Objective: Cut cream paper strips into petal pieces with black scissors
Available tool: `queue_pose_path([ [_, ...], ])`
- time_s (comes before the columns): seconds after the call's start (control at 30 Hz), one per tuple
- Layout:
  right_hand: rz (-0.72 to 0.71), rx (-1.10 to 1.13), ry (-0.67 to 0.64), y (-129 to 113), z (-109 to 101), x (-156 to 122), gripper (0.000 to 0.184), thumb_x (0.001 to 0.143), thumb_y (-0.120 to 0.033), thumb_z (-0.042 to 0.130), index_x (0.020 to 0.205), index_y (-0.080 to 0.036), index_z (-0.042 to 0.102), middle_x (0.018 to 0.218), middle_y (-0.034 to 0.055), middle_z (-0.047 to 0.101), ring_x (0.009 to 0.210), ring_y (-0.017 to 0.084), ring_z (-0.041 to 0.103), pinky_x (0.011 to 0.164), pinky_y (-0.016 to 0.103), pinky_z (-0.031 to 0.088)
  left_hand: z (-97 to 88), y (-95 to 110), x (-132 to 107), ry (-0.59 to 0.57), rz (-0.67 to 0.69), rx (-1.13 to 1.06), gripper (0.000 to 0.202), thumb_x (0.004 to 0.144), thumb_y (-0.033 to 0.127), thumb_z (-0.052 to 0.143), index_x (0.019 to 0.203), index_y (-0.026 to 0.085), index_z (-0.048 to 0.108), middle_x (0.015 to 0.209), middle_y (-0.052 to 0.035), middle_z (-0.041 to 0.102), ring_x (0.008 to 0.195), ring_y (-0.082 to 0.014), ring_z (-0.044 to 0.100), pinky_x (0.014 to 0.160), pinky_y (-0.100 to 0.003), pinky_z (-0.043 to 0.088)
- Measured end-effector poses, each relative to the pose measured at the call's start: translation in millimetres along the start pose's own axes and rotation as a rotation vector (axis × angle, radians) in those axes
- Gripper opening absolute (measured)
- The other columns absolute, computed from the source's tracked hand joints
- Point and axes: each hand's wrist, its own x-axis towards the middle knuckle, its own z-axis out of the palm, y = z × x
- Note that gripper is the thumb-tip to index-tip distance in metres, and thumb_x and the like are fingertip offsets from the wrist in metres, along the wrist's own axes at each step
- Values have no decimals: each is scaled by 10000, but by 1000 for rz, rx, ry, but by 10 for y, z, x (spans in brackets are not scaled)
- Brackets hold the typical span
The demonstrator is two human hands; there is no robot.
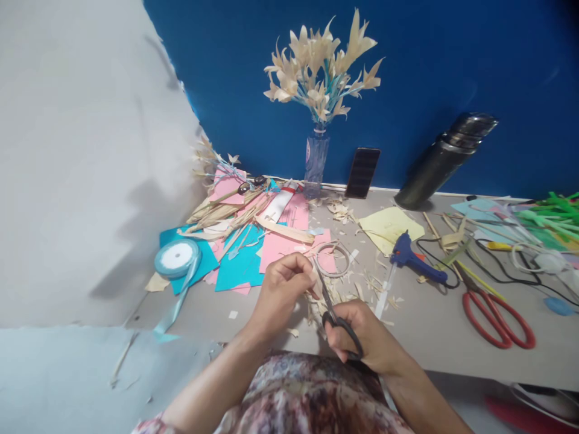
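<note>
My right hand point(370, 331) is wrapped round the black handles of a pair of scissors point(329, 302), whose blades point up and away from me. Close to the blades, my left hand point(284, 286) pinches a small pale piece of dried husk point(318, 287), partly hidden by the fingers. Husk scraps lie on the table beneath both hands. Just beyond them rests a roll of tape point(345, 265), partly over a pink sheet point(275, 256).
A bottle point(317, 160) holding pale husk flowers point(316, 66) stands at the back, near a phone point(363, 173) and a leaning dark flask point(441, 163). Rightward lie a blue glue gun point(414, 259) and red-handled scissors point(495, 313). A ribbon spool point(174, 257) is at left.
</note>
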Motion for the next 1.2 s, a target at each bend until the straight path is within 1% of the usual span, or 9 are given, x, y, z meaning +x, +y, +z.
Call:
queue_pose_path([
  [0.27, 6, 12, 8, -9, 23, -14, 429, 669, -508, 744, 536, -167, 520, 491, -28, 492, 463, 90, 401, 442, 215, 250, -16, -98, -17, -17, 10, -45, 120, 755, 211, 672, 694, 172, 576, 580, 10, 617, 521, -108, 558, 535, -212, 427],
  [0.43, 4, 1, 19, -21, 23, -25, 431, 667, -503, 744, 523, -169, 513, 488, -29, 494, 464, 86, 386, 430, 213, 235, -13, -107, -22, -12, -10, -32, 144, 744, 237, 690, 695, 172, 572, 578, 12, 596, 523, -110, 545, 531, -212, 416],
  [0.63, -8, 13, 14, 99, 13, 9, 443, 724, -530, 714, 546, -161, 544, 458, -26, 503, 432, 81, 386, 423, 211, 254, 5, -117, -27, -27, 6, -25, 174, 754, 258, 703, 690, 170, 567, 573, 16, 585, 528, -108, 533, 541, -216, 409],
  [0.73, -50, 105, 113, 106, 22, 52, 435, 710, -540, 739, 602, -159, 560, 498, -20, 526, 449, 89, 427, 440, 216, 326, 16, -128, -39, -11, -2, -56, 171, 777, 268, 705, 725, 171, 574, 573, 23, 589, 527, -95, 521, 547, -203, 389],
  [0.8, -117, 147, 259, 44, 30, 81, 398, 681, -507, 778, 705, -160, 585, 571, -18, 557, 490, 100, 469, 472, 223, 383, 28, -132, -47, -14, -20, -96, 174, 781, 272, 709, 740, 171, 574, 583, 25, 592, 529, -88, 512, 545, -198, 376],
  [0.87, -178, 128, 401, -56, 39, 106, 389, 643, -450, 812, 799, -166, 597, 616, -23, 568, 519, 108, 494, 493, 227, 412, 48, -135, -57, -26, -41, -132, 183, 777, 275, 712, 737, 170, 569, 582, 24, 589, 533, -89, 506, 550, -202, 375],
  [0.93, -210, 77, 494, -162, 55, 124, 359, 641, -407, 801, 824, -171, 601, 614, -26, 574, 527, 118, 511, 503, 234, 427, 74, -139, -70, -23, -54, -148, 186, 770, 273, 716, 729, 169, 567, 567, 25, 582, 535, -92, 499, 556, -206, 378],
  [1.07, -233, 40, 538, -285, 99, 128, 232, 670, -334, 732, 748, -177, 580, 611, 3, 626, 554, 144, 567, 536, 253, 464, 114, -138, -105, -14, -68, -183, 214, 776, 305, 696, 693, 158, 564, 591, 14, 582, 527, -91, 496, 559, -215, 380],
  [1.2, -186, 141, 472, -276, 135, 104, 268, 642, -321, 743, 783, -180, 564, 596, 0, 648, 514, 140, 578, 497, 241, 458, 89, -139, -142, -69, -96, -199, 303, 823, 417, 615, 697, 142, 593, 624, -20, 597, 540, -114, 526, 565, -241, 403],
])
